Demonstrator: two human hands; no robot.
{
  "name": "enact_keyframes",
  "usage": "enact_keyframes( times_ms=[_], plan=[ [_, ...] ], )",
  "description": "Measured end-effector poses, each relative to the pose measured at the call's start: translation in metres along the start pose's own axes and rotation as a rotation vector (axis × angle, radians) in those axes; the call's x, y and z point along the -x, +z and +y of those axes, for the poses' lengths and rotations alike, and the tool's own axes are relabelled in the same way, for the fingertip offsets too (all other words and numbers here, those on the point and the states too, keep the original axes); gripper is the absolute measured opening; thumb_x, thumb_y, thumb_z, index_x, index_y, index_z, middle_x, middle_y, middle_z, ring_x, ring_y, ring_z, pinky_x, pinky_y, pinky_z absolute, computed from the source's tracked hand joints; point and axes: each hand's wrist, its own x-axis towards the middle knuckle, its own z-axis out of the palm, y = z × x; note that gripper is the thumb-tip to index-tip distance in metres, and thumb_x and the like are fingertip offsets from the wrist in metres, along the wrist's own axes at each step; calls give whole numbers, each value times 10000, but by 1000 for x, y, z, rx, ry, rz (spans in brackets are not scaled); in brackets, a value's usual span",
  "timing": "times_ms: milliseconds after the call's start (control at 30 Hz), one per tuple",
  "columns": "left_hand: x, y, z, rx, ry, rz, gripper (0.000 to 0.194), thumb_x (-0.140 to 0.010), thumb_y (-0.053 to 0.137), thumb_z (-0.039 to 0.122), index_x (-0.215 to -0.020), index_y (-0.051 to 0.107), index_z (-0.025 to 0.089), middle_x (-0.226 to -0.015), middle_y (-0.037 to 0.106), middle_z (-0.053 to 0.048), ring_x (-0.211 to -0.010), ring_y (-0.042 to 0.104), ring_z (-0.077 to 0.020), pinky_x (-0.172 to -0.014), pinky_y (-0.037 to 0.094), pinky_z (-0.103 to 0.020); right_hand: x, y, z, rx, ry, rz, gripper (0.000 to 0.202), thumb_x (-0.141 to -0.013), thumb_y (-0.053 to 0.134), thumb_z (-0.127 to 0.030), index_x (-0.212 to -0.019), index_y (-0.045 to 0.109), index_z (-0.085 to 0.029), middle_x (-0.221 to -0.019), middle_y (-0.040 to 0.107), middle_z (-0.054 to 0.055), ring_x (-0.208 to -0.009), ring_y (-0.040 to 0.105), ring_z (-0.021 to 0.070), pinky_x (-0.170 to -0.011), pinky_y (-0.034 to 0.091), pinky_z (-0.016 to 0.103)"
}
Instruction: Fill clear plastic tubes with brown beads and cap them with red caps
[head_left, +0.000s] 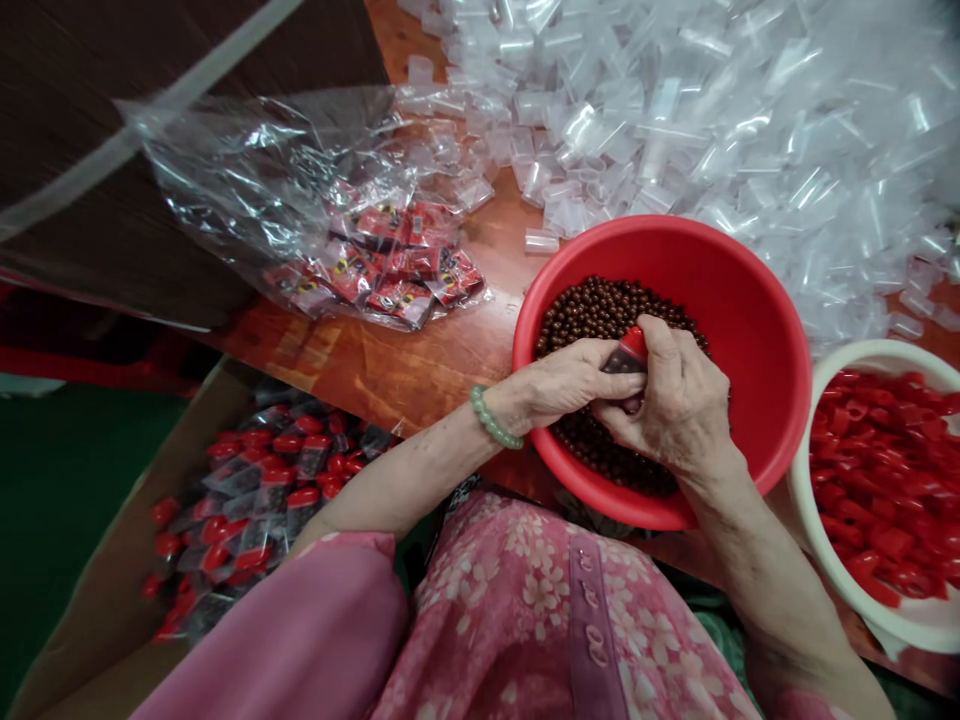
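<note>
Both hands meet above a red plastic bowl [757, 300] that holds many small round brown balls [592, 310]. Between them is a small clear container [624, 362] with dark contents and a red cap, tilted so the cap points up and right. My left hand [570, 380], with a green bead bracelet [495, 418] at its wrist, is closed on the container's body. My right hand [675, 400] is closed around it from the other side, fingers near the red cap. The hands cover part of the container.
Loose clear plastic tubes [660, 130] are heaped across the back. A white basin [814, 470] of red caps [885, 470] stands at the right. Red packets [397, 270] lie in a clear bag [247, 170] at the left. Below, a cardboard box [97, 590] holds several red-capped containers [262, 480].
</note>
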Motion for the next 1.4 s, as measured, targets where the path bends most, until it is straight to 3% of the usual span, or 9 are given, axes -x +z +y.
enact_keyframes(
  times_ms=[267, 400, 500, 600, 667, 800, 967, 1167, 1400],
  plan=[
    [1, -2, -2, -40, 6, -20, 482, -612, 947, 456, -769, 653, 109, -765, 618, -1, -723, 527, -101, -711, 430, -264, -2, 1, -2, -1, -22, 32, 669, -882, 577, -467, -1418, 391, -113, -952, 603, 109, -823, 604, 273, -708, 573, 388],
    [0, -2, -2, -109, 71, -19, 475, -641, 914, 497, -774, 661, 117, -783, 638, -12, -779, 547, -125, -791, 467, -285, -2, 0, -3, -81, 23, -51, 723, -876, 616, -383, -1480, 333, -104, -1094, 608, 163, -941, 625, 314, -730, 604, 436],
    [-2, -3, -2, -216, 147, 36, 377, -758, 826, 451, -868, 681, 121, -864, 683, -38, -836, 589, -151, -863, 493, -309, -1, -4, 1, -283, 68, -100, 802, -889, 665, -384, -1555, 302, -122, -1302, 587, 210, -1151, 623, 348, -902, 605, 505],
    [-2, -5, -3, -455, 276, 139, 218, -865, 701, 295, -1004, 688, 128, -997, 724, -65, -964, 640, -184, -965, 494, -332, 2, -9, 9, -640, 166, -167, 902, -878, 705, -586, -1593, 324, -187, -1488, 533, 187, -1373, 542, 353, -1143, 481, 552],
    [-1, -4, -5, -655, 374, 179, 191, -906, 633, 238, -1062, 683, 141, -1069, 738, -74, -1039, 661, -201, -1006, 493, -344, 3, -10, 14, -943, 358, -192, 837, -907, 578, -729, -1579, 375, -274, -1529, 535, 130, -1410, 536, 315, -1169, 464, 518],
    [3, 0, -11, -1031, 507, 195, 213, -949, 512, 168, -1108, 653, 149, -1083, 748, -90, -992, 701, -209, -946, 549, -364, -5, -10, 14, -1394, 821, -139, 806, -885, 325, -898, -1386, 591, -325, -1336, 687, 87, -1183, 692, 254, -958, 592, 410],
    [6, 11, -17, -1502, 558, 198, 364, -905, 392, 42, -1195, 609, 77, -1223, 713, -182, -1196, 669, -278, -1035, 558, -438, -19, -9, 2, -1555, 1106, -239, 836, -718, 558, -951, -1106, 723, -230, -1010, 757, 101, -930, 732, 249, -714, 606, 341],
    [6, 27, -16, -1894, 444, 164, 337, -982, 297, 80, -1102, 612, 94, -997, 714, -160, -1027, 711, -279, -827, 617, -397, -16, 0, 0, -1631, 1159, -314, 687, -683, 721, -845, -941, 752, -208, -893, 745, 73, -845, 715, 227, -673, 574, 328],
    [6, 24, -24, -2009, 653, 336, 322, -993, 287, 87, -966, 606, 126, -861, 692, -128, -840, 706, -249, -660, 575, -336, -16, 11, -3, -1601, 1040, -225, 561, -748, 714, -777, -898, 770, -240, -877, 742, 34, -875, 697, 199, -865, 581, 339]
  ],
)
